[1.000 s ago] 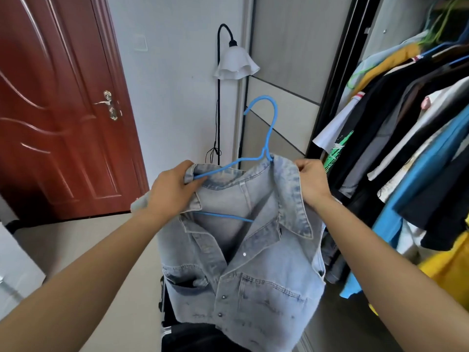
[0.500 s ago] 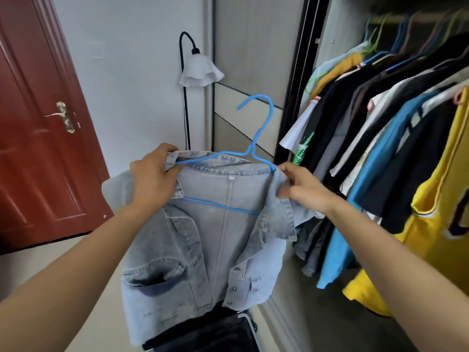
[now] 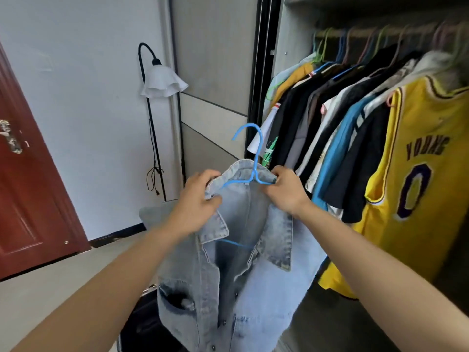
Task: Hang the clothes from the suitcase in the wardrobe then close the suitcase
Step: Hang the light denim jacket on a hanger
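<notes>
A pale blue denim jacket (image 3: pixel 236 288) hangs in front of me on a blue wire hanger (image 3: pixel 255 158), whose hook stands up above the collar. My left hand (image 3: pixel 198 201) grips the left side of the collar. My right hand (image 3: pixel 284 190) pinches the right side of the collar together with the hanger wire. The open wardrobe (image 3: pixel 291 47) is just to the right, its rail (image 3: pixel 375 31) packed with hung clothes. A dark suitcase (image 3: pixel 144 323) lies on the floor below the jacket, mostly hidden by it.
A yellow basketball jersey (image 3: pixel 411 186) hangs nearest me on the rail, with black, blue and white shirts behind it. A black floor lamp (image 3: pixel 162 82) with a white shade stands by the wardrobe's sliding door (image 3: pixel 213 72). A red door (image 3: pixel 22 194) is at the left.
My hands have come closer together at the collar, bunching it around the hanger. The view has swung right and up, showing more of the wardrobe rail and the yellow jersey.
</notes>
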Demonstrator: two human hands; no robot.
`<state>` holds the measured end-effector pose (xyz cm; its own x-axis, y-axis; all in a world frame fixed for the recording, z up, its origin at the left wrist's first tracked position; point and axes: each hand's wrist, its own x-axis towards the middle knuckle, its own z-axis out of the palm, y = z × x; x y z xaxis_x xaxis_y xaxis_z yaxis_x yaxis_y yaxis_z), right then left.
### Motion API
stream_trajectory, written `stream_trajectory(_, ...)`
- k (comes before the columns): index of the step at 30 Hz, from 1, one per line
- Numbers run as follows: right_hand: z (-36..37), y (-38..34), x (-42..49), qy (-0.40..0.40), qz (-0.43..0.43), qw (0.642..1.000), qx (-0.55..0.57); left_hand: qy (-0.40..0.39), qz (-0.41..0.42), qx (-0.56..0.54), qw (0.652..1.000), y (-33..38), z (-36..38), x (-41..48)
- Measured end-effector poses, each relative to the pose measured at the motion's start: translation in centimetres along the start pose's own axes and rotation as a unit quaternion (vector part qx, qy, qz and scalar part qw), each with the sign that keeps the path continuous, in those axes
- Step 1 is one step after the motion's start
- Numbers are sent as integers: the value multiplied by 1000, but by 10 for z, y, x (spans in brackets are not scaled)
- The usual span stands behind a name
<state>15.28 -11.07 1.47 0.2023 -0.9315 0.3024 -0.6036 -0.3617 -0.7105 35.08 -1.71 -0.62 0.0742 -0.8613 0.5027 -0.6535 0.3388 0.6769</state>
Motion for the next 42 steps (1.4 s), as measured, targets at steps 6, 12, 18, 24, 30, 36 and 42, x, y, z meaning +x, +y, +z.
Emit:
stream_trajectory(6,-41,22,-21,36,22,999,4,-119,-38,55,991,-4,15,4)
stream_trajectory(12,-94,21,-55,-100,-13,990,102,9,-9,24,1000,4,61,19)
stream_trajectory(18,-169,63,-77,-236,84,965,75,58,3,-12,998,22,69,36)
stream_trajectory(24,-148,33,-76,-197,26,980,3,-5,53,-1,999,55,88,50)
stream_trajectory(30,-163,14,-82,-204,50,969,129,-115,15,1,993,64,108,77)
stream_trajectory(36,-190,6,-92,-93,116,971,186,-305,56,-52,949,100,136,78)
stream_trajectory(42,-242,-11,-98,-42,202,945,254,-434,87,-30,896,155,180,87)
